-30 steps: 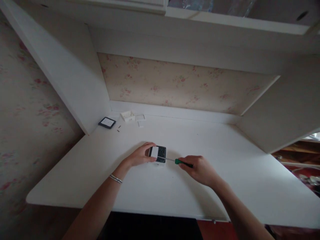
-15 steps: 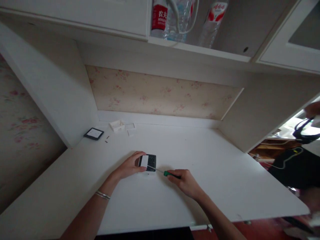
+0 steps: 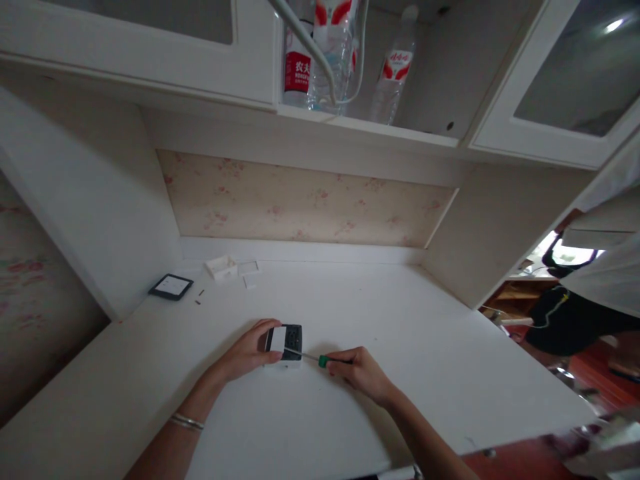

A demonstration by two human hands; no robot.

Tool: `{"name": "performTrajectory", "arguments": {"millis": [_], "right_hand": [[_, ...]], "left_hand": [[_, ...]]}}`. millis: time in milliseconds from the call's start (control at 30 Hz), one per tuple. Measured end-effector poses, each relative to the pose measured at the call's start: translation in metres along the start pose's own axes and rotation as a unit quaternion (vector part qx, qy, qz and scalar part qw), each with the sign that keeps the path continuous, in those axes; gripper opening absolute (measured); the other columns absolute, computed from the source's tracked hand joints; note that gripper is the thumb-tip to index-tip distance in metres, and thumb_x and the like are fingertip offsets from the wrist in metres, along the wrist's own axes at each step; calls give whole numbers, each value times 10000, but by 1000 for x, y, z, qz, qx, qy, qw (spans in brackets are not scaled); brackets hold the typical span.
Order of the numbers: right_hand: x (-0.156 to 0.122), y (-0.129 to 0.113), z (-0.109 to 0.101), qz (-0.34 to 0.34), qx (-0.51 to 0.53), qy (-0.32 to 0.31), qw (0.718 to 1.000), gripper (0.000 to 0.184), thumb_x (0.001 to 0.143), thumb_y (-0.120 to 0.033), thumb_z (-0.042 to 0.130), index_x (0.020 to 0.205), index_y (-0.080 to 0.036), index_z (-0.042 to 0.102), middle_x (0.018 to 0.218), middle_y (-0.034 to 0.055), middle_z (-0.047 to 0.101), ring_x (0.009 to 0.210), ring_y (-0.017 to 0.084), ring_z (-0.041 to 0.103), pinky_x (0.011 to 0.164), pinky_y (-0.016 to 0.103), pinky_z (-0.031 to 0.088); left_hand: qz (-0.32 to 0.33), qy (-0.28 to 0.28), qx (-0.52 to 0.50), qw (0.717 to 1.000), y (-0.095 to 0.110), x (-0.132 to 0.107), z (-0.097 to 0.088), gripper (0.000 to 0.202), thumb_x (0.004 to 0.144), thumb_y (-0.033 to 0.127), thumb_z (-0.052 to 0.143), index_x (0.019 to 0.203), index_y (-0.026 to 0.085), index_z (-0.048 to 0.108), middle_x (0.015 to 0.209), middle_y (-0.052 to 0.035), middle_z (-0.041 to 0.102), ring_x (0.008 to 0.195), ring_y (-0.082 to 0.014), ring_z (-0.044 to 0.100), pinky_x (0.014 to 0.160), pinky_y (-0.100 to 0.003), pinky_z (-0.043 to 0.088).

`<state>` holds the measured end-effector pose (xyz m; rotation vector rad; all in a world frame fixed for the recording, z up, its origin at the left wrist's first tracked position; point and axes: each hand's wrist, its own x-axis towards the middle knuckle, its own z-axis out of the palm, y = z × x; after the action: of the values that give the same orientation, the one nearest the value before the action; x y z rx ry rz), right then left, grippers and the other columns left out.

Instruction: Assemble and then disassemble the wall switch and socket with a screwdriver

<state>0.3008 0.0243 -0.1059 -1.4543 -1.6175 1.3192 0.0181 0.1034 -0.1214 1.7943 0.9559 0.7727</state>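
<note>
My left hand grips the left side of a black wall socket, thumb at the near edge and fingers at the far edge. A white panel covers the socket's left part, and a white box shows under its front. In my right hand is a screwdriver, its green and dark handle wrapped by the fingers. The shaft runs left, and its tip is on the socket face beside the white panel's edge. Whether the tip sits in a gap, I cannot tell.
Back left on the white desk lie a black square cover plate, two screws, an open white box and a thin white frame. Plastic bottles stand on the shelf above. Another person is at the right.
The camera view has shifted, showing more of the shelf and the person at the right. Both hands keep their hold, and the screwdriver tip stays at the socket.
</note>
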Motion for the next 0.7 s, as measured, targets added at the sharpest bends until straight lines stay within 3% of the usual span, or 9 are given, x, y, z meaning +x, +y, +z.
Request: {"name": "performTrajectory", "arguments": {"millis": [433,600,700], "right_hand": [[9,5,-5,58,55,-14,997,328,734,-427,648,895,-156,739,549,-22,512,428,64,290,381,222,160],[7,-6,-7,66,14,-22,997,343,765,-442,604,878,-147,738,501,-28,483,429,72,281,404,231,173],[4,-26,-18,27,-96,-30,995,341,781,-443,584,910,-172,745,550,-16,542,467,85,327,444,236,228]], "left_hand": [[15,4,16,1000,-7,0,0,611,646,329,764,1203,212,541,1272,-77,496,1173,-255,469,1000,-366,371],[11,3,6,1000,-8,0,0,619,643,321,768,1206,211,535,1275,-76,496,1170,-250,473,1008,-369,363],[10,1,2,1000,-9,0,0,632,647,310,768,1221,210,524,1284,-82,492,1169,-242,477,1000,-355,371]]}}
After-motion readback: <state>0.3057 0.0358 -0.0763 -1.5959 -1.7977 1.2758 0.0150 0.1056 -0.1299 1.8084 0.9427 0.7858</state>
